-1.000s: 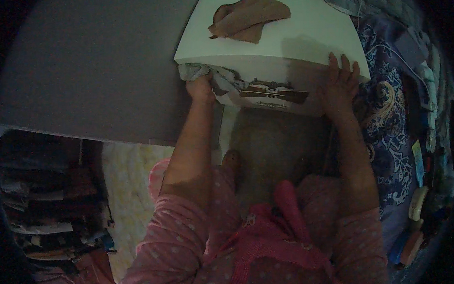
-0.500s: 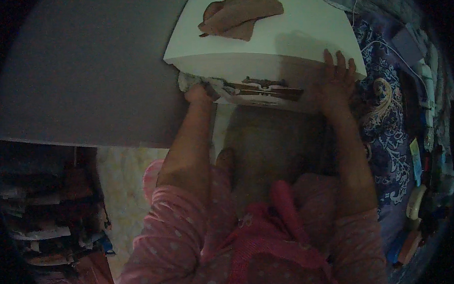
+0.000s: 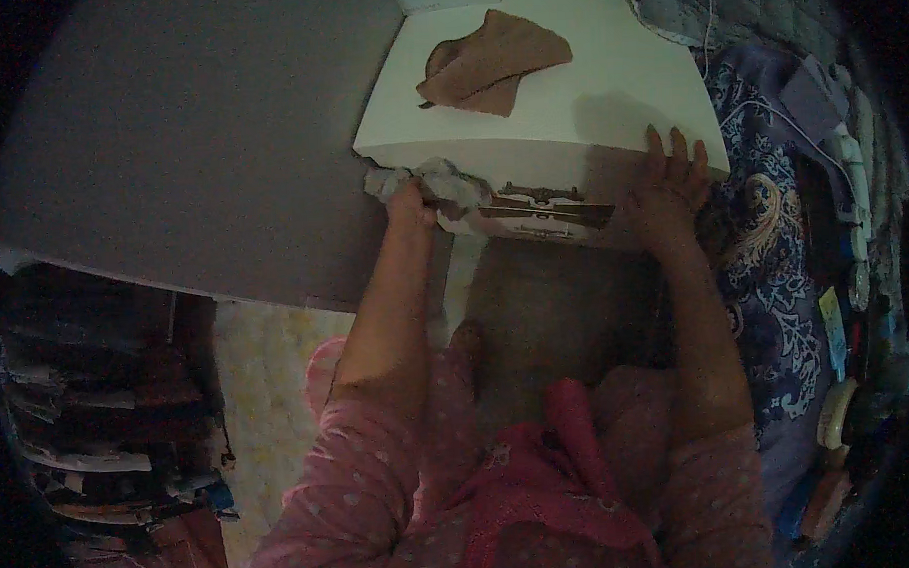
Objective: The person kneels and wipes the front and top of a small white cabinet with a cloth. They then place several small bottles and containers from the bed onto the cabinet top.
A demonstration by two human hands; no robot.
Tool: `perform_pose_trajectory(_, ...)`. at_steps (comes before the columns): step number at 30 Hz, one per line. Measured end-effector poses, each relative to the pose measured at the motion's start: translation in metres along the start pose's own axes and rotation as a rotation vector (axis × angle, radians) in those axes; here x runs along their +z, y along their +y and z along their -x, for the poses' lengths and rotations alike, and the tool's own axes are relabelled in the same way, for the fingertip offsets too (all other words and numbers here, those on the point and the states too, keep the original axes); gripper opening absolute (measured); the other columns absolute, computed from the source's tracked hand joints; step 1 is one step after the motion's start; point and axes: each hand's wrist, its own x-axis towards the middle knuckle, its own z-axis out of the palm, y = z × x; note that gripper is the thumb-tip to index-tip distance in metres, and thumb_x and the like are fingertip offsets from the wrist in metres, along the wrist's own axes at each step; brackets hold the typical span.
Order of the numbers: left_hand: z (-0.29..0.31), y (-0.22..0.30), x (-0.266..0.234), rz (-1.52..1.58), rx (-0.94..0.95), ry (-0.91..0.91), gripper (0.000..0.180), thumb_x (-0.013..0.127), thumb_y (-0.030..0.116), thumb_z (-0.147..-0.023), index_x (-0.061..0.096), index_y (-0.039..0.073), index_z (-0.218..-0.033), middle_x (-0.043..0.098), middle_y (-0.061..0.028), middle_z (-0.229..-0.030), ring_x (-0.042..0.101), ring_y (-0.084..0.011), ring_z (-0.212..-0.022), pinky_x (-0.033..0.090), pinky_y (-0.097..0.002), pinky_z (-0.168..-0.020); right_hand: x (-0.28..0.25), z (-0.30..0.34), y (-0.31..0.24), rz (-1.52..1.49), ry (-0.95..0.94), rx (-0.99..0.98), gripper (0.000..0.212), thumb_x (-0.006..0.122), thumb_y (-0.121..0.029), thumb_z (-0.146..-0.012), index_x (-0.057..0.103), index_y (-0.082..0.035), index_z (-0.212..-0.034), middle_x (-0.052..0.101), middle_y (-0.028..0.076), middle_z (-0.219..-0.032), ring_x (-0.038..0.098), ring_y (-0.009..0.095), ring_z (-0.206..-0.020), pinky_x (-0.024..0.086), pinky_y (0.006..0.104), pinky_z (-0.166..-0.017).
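My left hand is closed on a crumpled pale grey cloth. It presses the cloth to the left part of the drawer front of a white cabinet. Beside the cloth is an ornate dark metal handle, mounted on the same front. My right hand lies against the right end of that front, its fingers spread and pointing up toward the top edge. A folded brown cloth rests on the cabinet top, apart from both hands.
A large grey panel or surface adjoins the cabinet on the left. To the right is a dark blue patterned fabric with a white cable across it. Stacked dark items fill the lower left, beside a pale floor.
The view has shifted, so the cabinet appears lower and slightly further right. In my left hand the grey cloth has bunched up higher. My right hand stays on the cabinet front.
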Motion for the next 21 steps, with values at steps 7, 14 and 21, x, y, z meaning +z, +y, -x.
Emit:
perform_pose_trajectory(7,0.147,0.038,0.04,0.144,0.202,-0.304,0.035,0.045,0.015,-0.093,0.04,0.008,-0.127,0.049,-0.011,-0.119,0.051,-0.032,-0.102,0.045,-0.0517,-0.085,0.006,-0.001,0.0,0.025,0.002,-0.014,0.089,0.066,-0.024,-0.07,0.015,-0.019,-0.142,0.011,0.013,-0.144,0.002,0.043,-0.132,0.021,0.0674,-0.095)
perform_pose_trajectory(14,0.106,-0.006,0.058,0.411,0.201,-0.29,0.043,0.039,0.029,-0.097,0.028,0.015,-0.136,0.037,-0.0092,-0.134,0.037,-0.0285,-0.122,0.031,-0.0512,-0.1,0.006,0.002,0.003,-0.007,0.027,-0.028,0.086,0.066,-0.023,-0.07,0.018,-0.019,-0.142,0.012,0.014,-0.144,0.003,0.043,-0.132,0.021,0.0646,-0.098)
perform_pose_trajectory(21,0.064,-0.014,0.033,0.418,0.073,-0.158,0.048,0.032,0.039,-0.097,0.038,0.007,-0.131,0.042,-0.0076,-0.133,0.038,-0.0254,-0.123,0.032,-0.041,-0.102,0.001,0.001,-0.002,-0.001,0.048,-0.005,0.084,0.065,-0.023,-0.07,0.02,-0.016,-0.141,0.016,0.017,-0.143,0.005,0.043,-0.132,0.014,0.0604,-0.103)
